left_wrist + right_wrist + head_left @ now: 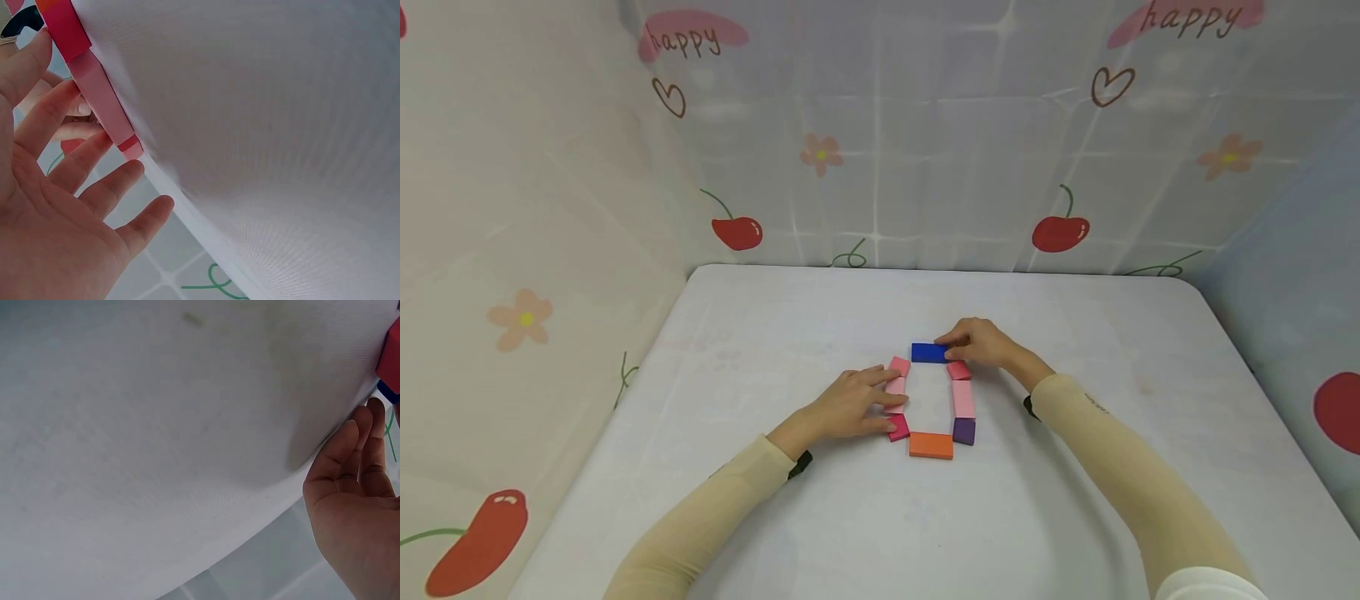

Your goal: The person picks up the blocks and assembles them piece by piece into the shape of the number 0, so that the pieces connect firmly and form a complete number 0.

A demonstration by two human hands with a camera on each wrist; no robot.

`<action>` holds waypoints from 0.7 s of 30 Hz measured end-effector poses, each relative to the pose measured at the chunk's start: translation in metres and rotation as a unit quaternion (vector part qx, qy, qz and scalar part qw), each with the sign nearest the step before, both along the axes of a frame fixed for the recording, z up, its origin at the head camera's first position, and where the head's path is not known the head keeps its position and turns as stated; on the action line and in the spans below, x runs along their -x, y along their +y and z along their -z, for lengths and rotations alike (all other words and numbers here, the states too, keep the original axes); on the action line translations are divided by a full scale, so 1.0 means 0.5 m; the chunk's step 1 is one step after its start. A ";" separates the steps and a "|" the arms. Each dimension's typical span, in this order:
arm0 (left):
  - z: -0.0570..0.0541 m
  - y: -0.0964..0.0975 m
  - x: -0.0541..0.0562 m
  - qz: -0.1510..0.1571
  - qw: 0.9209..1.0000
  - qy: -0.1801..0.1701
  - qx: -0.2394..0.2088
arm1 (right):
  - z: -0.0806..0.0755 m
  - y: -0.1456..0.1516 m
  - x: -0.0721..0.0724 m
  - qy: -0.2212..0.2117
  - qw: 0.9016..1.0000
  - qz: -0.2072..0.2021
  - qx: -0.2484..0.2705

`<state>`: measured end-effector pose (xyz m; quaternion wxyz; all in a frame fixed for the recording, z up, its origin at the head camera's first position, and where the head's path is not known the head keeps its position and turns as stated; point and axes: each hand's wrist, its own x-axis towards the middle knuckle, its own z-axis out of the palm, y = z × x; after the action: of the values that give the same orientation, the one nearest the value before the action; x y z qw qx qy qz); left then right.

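Observation:
Flat coloured blocks form an oblong ring on the white table. My left hand lies along its left side, fingers spread and fairly straight. Its fingertips touch or come very near a light pink block and a crimson block; a coral pink block sits beyond. At the far end, my right hand pinches the right end of a blue block between fingers and thumb. Just below that thumb is a red block. The right wrist view catches only the edges of the red block and blue block.
A pink block and a purple block continue the ring's right side. An orange block makes the near end. The white tabletop ends at a patterned curtain behind, with hangings on both sides.

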<state>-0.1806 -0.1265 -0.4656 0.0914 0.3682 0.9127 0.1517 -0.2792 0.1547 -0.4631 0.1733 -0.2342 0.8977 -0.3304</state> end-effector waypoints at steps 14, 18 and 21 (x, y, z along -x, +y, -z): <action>0.002 0.001 0.000 -0.003 1.000 0.000 0.005 | 0.002 -0.002 -0.009 -0.004 1.000 0.002 0.012; 0.002 0.002 0.000 -0.005 1.000 -0.004 0.007 | 0.001 -0.002 -0.012 -0.002 1.000 -0.001 0.017; 0.002 0.003 0.000 -0.008 1.000 -0.007 0.009 | 0.001 -0.002 -0.012 -0.001 1.000 -0.003 0.018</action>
<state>-0.1806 -0.1250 -0.4665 0.1003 0.3585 0.9164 0.1469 -0.2730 0.1539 -0.4638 0.1711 -0.2391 0.8910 -0.3460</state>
